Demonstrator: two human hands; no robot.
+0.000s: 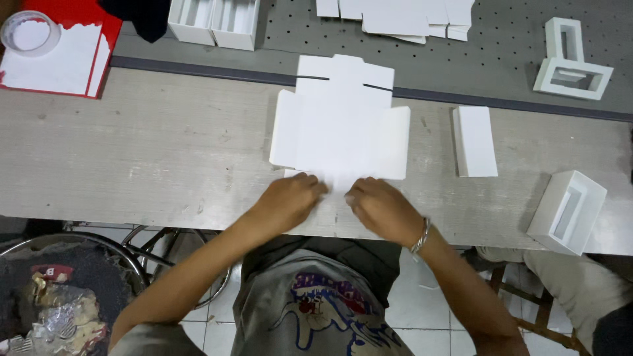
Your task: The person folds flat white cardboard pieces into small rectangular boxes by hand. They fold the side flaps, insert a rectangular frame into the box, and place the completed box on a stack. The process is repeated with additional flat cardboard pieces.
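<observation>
a pale grey wood-grain worktop [132, 151] runs across the view, with a darker grey perforated board [508, 53] behind it. lying flat on the worktop near its middle is an unfolded white cardboard box blank [339, 122]; both hands rest on its near edge. to the right lies a flat white folded carton [475, 140], and further right, at the near edge, an open white box [567, 211]. on the perforated board sit white box frames [572, 66], stacked white blanks [395, 16], two open white trays [214, 20] and a red sheet [59, 46] at far left

A pale grey wood-grain worktable [132, 151] adjoins a grey perforated board [501, 46], above a white tiled floor [217, 323] and a round metal-framed stool [165, 244]
</observation>
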